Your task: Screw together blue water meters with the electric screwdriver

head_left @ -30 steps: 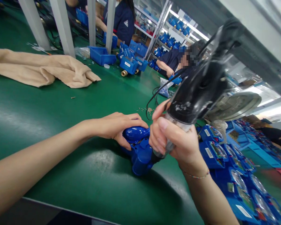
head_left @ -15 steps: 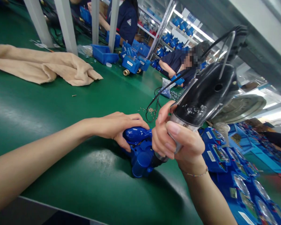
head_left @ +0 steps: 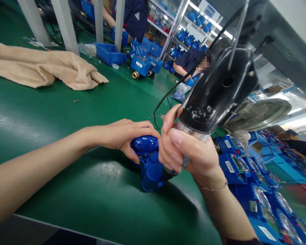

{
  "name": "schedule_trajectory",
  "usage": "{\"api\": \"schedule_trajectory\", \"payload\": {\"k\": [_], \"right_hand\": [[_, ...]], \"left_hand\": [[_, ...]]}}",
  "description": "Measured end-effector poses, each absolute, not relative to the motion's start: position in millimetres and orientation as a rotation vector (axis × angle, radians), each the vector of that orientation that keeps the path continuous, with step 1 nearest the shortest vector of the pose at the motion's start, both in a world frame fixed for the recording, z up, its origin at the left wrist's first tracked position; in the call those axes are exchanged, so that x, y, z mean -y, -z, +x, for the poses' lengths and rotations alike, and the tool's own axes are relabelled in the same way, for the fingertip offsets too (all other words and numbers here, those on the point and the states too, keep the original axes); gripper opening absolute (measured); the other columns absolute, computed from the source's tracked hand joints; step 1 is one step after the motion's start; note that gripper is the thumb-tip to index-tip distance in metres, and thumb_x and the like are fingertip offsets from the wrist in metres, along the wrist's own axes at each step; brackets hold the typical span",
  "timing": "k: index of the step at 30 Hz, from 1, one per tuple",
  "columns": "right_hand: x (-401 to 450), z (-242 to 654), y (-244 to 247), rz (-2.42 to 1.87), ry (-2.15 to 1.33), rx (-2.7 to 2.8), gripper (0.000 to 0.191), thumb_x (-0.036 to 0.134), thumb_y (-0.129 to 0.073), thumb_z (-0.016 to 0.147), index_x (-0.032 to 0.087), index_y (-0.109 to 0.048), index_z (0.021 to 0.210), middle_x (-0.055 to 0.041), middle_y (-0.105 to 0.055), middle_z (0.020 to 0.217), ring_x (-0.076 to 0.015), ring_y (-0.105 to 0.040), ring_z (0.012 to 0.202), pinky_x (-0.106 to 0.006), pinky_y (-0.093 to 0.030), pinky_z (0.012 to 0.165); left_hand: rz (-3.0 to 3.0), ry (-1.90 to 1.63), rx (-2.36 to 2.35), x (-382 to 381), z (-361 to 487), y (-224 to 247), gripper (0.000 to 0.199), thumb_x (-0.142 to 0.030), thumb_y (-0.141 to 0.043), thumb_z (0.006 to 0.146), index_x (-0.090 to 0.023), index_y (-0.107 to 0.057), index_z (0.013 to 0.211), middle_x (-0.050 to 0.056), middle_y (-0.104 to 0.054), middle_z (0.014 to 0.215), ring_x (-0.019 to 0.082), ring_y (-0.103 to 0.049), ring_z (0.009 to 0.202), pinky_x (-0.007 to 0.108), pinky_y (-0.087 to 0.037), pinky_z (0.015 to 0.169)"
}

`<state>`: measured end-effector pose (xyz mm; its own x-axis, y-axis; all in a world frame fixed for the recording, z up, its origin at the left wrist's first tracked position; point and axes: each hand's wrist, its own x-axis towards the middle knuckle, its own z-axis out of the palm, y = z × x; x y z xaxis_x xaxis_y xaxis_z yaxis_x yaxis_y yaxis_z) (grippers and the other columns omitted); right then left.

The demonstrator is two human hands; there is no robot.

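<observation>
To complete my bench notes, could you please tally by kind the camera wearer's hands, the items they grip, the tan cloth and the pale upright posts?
Left hand and right hand: 2
Black power tool, in the right hand: 1
Blue unit, under the left hand: 1
Tan cloth: 1
Pale posts: 4
Total: 9

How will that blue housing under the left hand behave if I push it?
The blue housing is probably stiff: it shows no visible dent where the left hand grips it. Its domed top may be slippery, judging by the glossy highlights. Being rounded and lumpy, it might rock or twist when pushed, though its underside is hidden.
</observation>
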<state>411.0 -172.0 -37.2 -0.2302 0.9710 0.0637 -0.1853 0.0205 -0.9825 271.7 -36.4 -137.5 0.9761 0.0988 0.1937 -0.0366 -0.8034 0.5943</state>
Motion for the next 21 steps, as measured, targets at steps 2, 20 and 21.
{"api": "schedule_trajectory", "payload": {"k": [2, 20, 21], "right_hand": [[174, 411, 38, -0.920, -1.403, 1.244, 0.013, 0.022, -0.064, 0.090, 0.022, -0.052, 0.084, 0.0084, -0.050, 0.051, -0.0071, -0.042, 0.036, -0.019, -0.039, 0.039], [177, 408, 30, -0.913, -1.441, 1.314, 0.012, 0.021, -0.061, 0.087, 0.024, -0.051, 0.082, 0.0092, -0.047, 0.050, -0.0075, -0.042, 0.036, -0.018, -0.040, 0.038], [177, 407, 30, -0.940, -1.433, 1.315, 0.011, 0.022, -0.061, 0.087, 0.024, -0.051, 0.082, 0.0091, -0.047, 0.050, -0.0078, -0.043, 0.036, -0.019, -0.041, 0.038]], "left_hand": [[2.499, -0.272, -0.070, 37, 272, 135, 0.072, -0.048, -0.080, 0.069, -0.042, -0.047, 0.133, -0.005, -0.056, 0.132, 0.023, -0.059, 0.117, 0.025, -0.045, 0.089], [2.537, -0.258, -0.073, 38, 270, 133, 0.073, -0.050, -0.080, 0.070, -0.041, -0.045, 0.132, -0.002, -0.058, 0.125, 0.023, -0.060, 0.111, 0.029, -0.043, 0.093], [2.533, -0.263, -0.064, 37, 271, 134, 0.073, -0.050, -0.080, 0.070, -0.041, -0.045, 0.133, -0.002, -0.058, 0.124, 0.023, -0.060, 0.112, 0.028, -0.043, 0.093]]}}
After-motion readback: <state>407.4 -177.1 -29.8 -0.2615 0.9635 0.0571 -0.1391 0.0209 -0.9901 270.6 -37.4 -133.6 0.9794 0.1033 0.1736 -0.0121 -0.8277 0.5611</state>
